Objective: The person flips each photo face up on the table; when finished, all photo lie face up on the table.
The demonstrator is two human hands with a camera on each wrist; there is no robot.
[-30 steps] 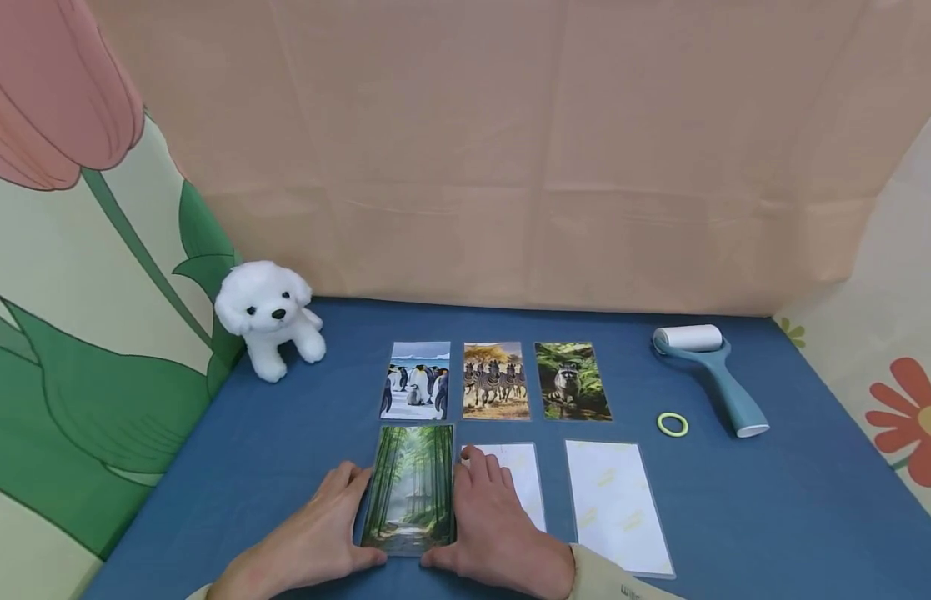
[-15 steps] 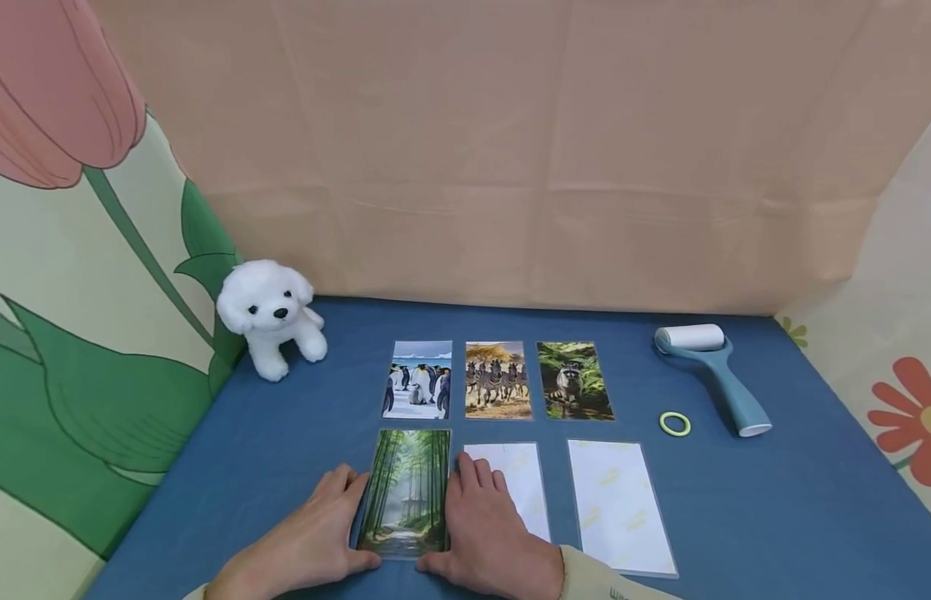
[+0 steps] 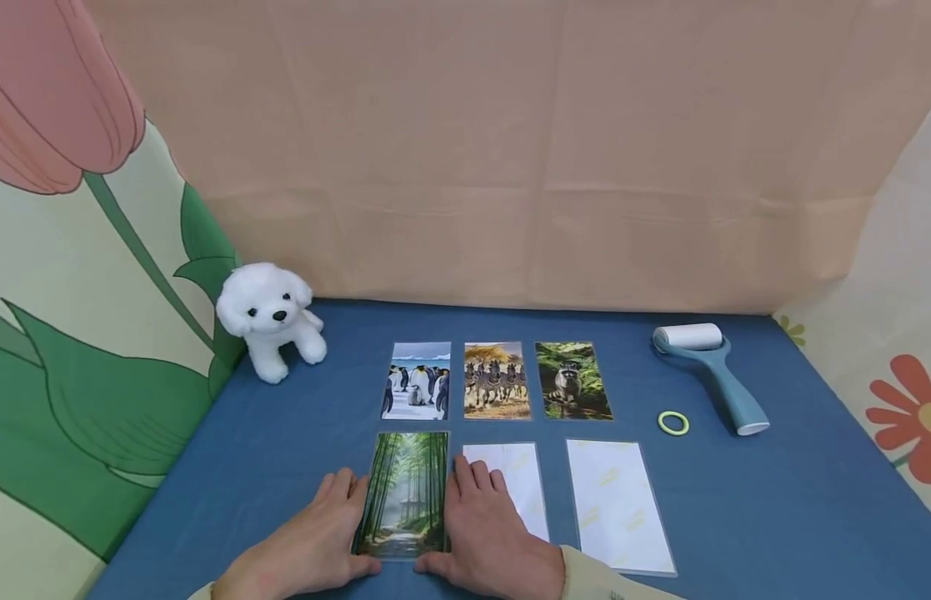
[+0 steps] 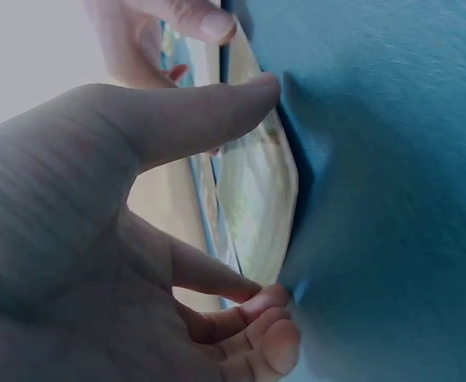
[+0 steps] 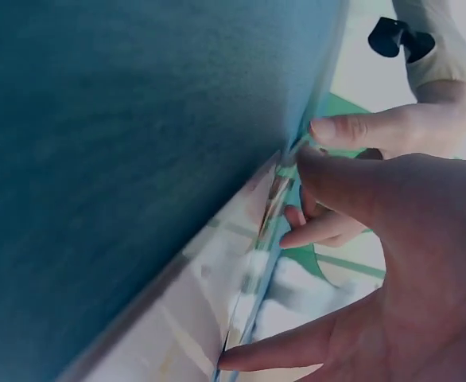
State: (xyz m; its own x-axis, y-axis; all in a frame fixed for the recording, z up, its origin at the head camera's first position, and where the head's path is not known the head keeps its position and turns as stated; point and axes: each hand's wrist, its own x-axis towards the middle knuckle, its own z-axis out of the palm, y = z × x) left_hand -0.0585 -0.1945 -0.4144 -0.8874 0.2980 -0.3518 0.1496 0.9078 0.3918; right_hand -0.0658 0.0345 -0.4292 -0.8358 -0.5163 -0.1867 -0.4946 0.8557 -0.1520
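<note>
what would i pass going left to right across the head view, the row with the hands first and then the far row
Row with the hands: left hand → bamboo forest card → right hand → rightmost white card.
Far row: white plush dog → penguin card → zebra card → raccoon card → blue-handled roller.

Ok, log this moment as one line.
left grip: touching left side of bamboo card; right grip: touching its right side; penguin card: beyond it, apart; white cards: to its right
</note>
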